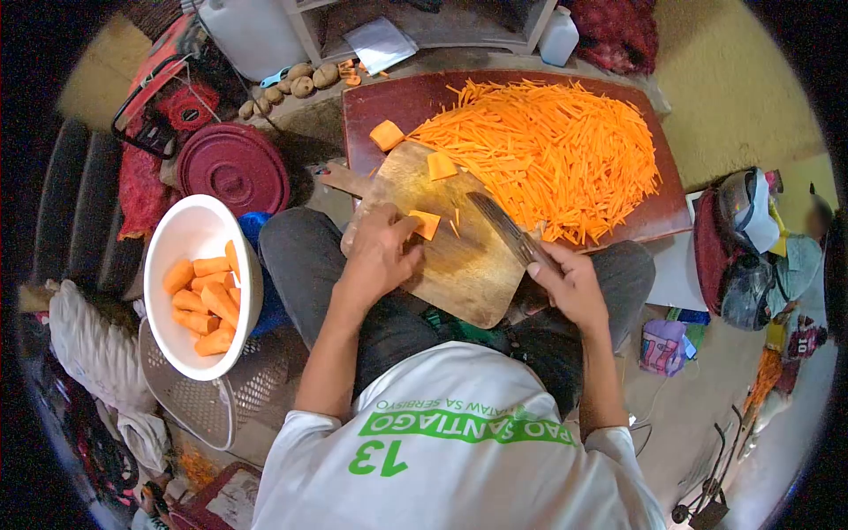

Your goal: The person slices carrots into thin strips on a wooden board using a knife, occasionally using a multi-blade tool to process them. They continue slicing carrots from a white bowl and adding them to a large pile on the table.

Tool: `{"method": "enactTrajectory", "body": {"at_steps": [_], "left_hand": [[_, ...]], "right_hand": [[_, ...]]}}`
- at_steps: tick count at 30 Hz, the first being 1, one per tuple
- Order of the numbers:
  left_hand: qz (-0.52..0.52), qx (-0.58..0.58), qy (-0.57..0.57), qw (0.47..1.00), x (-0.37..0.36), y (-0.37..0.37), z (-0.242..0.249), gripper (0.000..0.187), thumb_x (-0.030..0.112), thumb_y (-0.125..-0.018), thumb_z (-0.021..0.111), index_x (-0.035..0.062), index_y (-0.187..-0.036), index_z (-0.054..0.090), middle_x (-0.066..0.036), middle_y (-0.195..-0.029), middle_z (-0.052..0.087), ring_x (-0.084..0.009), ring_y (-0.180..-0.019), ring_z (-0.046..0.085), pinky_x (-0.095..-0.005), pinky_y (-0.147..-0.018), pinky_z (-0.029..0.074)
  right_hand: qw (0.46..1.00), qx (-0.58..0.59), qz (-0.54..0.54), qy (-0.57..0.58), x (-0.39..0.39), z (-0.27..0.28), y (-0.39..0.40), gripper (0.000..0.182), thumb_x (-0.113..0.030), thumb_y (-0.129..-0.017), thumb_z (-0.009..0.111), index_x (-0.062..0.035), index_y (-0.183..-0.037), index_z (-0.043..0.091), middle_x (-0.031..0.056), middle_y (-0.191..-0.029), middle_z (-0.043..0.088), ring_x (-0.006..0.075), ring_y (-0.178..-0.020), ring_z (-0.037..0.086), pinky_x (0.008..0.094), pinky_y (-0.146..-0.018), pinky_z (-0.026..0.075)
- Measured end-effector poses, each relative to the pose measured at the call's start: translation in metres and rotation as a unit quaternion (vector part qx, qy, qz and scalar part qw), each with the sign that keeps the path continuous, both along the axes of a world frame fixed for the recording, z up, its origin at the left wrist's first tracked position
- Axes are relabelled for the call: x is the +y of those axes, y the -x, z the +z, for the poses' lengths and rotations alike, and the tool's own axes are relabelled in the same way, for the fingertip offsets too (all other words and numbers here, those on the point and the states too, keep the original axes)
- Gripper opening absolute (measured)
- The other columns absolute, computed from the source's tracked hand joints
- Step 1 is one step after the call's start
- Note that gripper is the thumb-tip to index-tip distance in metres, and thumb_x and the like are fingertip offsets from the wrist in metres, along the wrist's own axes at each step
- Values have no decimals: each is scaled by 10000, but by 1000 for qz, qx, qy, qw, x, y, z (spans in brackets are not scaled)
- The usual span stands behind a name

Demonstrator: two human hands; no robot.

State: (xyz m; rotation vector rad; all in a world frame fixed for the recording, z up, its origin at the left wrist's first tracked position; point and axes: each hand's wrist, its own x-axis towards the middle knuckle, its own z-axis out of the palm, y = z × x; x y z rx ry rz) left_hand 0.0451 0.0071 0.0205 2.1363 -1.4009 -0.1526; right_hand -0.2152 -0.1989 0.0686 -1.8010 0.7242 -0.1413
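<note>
My right hand [572,287] is wrapped round the handle of a knife [496,219], whose dark blade slants over the right side of a wooden cutting board [459,274]. With curled fingers, my left hand [382,254] grips the left edge of a flat carrot piece [427,224] on the board. Thin carrot slivers lie just right of that piece, apart from the blade. Farther up the board sits another carrot chunk [441,166]. A large heap of carrot strips [556,150] covers much of the dark red tabletop [375,106] beyond the board.
A white basin [157,300] with several peeled carrots [212,296] stands at my left, above a mesh basket [181,397]. A thick carrot chunk [386,135] rests at the tabletop's left. Behind are a maroon lid [233,168], potatoes [302,86] and a white jug [558,37].
</note>
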Motion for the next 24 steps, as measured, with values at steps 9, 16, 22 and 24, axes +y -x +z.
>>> {"method": "enactTrajectory", "body": {"at_steps": [9, 16, 22, 24], "left_hand": [[43, -14, 20, 999, -27, 11, -21, 316, 207, -819, 859, 40, -1072, 769, -203, -1077, 693, -422, -1053, 663, -513, -943, 537], [97, -20, 71, 993, -8, -1, -19, 266, 177, -790, 855, 63, -1019, 785, -197, -1076, 708, -413, -1049, 675, -513, -917, 553], [31, 47, 48, 997, -9, 8, -19, 259, 162, -826, 841, 64, -1057, 775, -213, -1143, 684, -419, -1144, 642, -500, -999, 546], [-5, 23, 65, 998, -16, 22, -24, 275, 163, -843, 842, 63, -1088, 767, -229, -1166, 669, -427, -1159, 629, -498, -1015, 542]], "right_hand": [[999, 23, -6, -41, 31, 11, 5, 366, -179, -1019, 703, 10, -1332, 708, 54, -1024, 742, 124, -923, 662, 315, -860, 552], [998, 47, 16, -39, 27, -2, 11, 365, -180, -1030, 690, 18, -1336, 699, 64, -1054, 760, 126, -945, 671, 319, -860, 556], [997, -23, -78, 0, -3, -11, 4, 372, -150, -1017, 704, 39, -1338, 695, 86, -1083, 766, 137, -995, 674, 319, -917, 548], [997, 0, -83, -6, -5, -5, 5, 376, -137, -1014, 705, 40, -1346, 688, 89, -1097, 764, 140, -1014, 676, 319, -945, 544]]}}
